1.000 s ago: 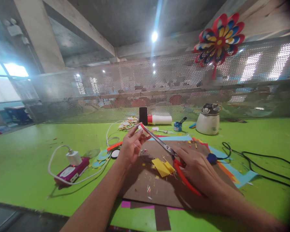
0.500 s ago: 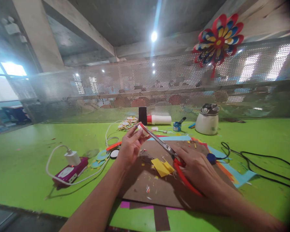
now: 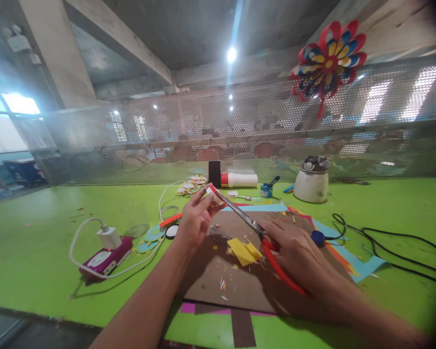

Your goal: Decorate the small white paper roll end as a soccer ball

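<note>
At frame centre my left hand (image 3: 196, 220) pinches a small red-and-white papery piece (image 3: 214, 195) so close to the long steel, red-handled scissors (image 3: 252, 224) my right hand (image 3: 294, 245) grips, lower right, that a slip could nick me.

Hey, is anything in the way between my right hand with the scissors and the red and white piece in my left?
Nothing visible. The right hand holds the scissors, whose blades reach to the red and white piece in the left hand. The yellow paper lies lower, on the brown board.
</note>
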Demonstrator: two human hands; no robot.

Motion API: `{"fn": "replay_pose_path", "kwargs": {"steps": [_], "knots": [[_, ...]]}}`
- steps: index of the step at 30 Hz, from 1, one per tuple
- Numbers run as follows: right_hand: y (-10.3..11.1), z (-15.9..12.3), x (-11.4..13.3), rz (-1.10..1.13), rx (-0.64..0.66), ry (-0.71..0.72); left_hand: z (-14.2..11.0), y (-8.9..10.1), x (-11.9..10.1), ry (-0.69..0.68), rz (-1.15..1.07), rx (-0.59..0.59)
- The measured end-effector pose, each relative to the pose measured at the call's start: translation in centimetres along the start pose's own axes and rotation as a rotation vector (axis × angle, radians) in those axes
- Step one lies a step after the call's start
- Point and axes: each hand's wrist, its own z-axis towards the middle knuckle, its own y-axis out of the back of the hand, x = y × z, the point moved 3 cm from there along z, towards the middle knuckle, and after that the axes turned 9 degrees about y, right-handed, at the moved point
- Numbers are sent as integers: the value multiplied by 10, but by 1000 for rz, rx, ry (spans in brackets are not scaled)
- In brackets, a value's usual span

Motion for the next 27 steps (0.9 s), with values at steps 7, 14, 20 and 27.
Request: {"fn": "replay_pose_path", "kwargs": {"steps": [7,14,20,27], "knots": [[2,2,3,-5,30,10,2,1,2,-16,-6,-19],[20,-1,24,17,32,5,3,1,3,-41,1,-18],[14,-2,18,35,51,-13,2,0,3,-35,3,-9],[7,1,11,50,46,-35,2,0,4,-37,-2,-16]]}}
